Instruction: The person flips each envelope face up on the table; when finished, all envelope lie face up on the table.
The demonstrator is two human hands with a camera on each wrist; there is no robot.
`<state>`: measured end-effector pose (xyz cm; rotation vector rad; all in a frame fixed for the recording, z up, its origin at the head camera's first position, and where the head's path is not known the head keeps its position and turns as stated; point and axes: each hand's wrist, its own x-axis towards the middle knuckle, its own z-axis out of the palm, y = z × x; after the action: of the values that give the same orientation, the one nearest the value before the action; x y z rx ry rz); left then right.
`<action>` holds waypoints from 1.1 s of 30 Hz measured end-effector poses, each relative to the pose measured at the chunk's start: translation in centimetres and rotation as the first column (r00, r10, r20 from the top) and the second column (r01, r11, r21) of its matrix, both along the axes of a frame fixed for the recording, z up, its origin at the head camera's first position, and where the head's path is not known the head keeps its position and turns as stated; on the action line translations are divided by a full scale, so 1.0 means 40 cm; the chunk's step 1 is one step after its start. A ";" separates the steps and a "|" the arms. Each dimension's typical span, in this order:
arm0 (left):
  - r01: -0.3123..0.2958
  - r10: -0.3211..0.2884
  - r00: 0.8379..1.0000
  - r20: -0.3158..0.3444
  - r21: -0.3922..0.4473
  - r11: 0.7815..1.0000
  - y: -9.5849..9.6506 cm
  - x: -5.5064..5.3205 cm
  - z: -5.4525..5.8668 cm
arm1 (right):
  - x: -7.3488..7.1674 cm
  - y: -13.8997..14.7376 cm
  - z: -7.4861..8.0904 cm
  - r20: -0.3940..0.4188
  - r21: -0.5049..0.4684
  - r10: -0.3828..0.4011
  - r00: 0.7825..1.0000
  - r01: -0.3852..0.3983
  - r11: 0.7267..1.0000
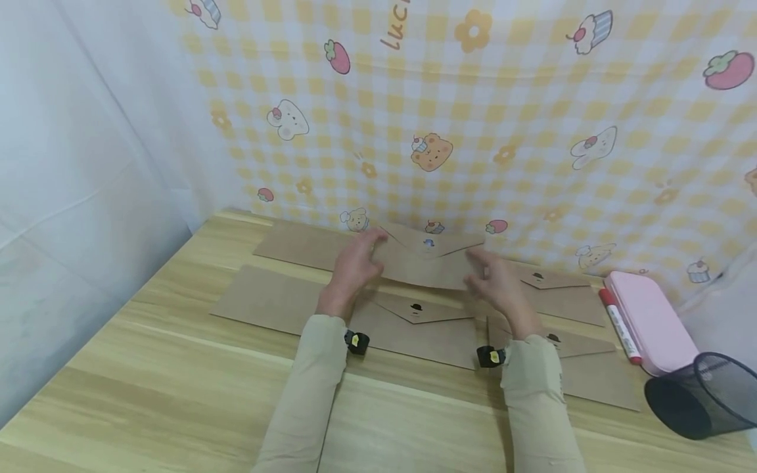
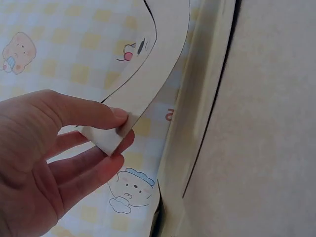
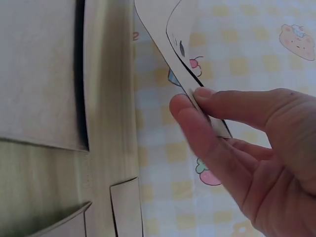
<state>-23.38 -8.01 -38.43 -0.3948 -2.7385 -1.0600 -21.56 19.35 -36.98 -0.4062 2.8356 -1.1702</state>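
Note:
Both hands hold a brown kraft envelope near the back of the table, one at each end. Its pointed flap faces up and carries a small hat print. My left hand pinches the left end; in the left wrist view the thumb of that hand lies on one corner, fingers behind. At the other end, my right hand grips the edge between thumb and fingers, as the right wrist view of the hand shows. The envelope bends slightly and is lifted off the tabletop.
Other envelopes lie around: a plain one back left, another in front of it, a hat-printed one in the middle, two more at right. Beyond are a marker, a pink case and a mesh cup.

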 end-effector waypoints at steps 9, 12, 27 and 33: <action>-0.001 0.003 1.000 0.008 -0.224 0.975 0.018 0.002 -0.011 | 0.008 -0.013 -0.001 0.030 0.126 0.042 0.999 -0.046 0.991; -0.004 0.006 1.000 0.010 -0.226 0.974 0.021 0.002 -0.013 | 0.007 -0.019 -0.005 0.002 0.153 0.025 1.000 -0.025 0.988; 0.016 0.011 0.997 0.081 -0.317 0.948 0.027 0.002 -0.023 | -0.005 -0.029 -0.028 -0.020 0.268 0.162 0.987 -0.151 0.952; -0.001 0.029 0.996 0.089 -0.294 0.956 0.026 0.003 -0.032 | -0.002 -0.030 -0.028 0.009 0.263 0.117 0.993 -0.115 0.958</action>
<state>-23.25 -6.95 -39.72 -0.3734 -2.9847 -0.6815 -21.63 18.15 -38.08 -0.5504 2.8729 -0.7582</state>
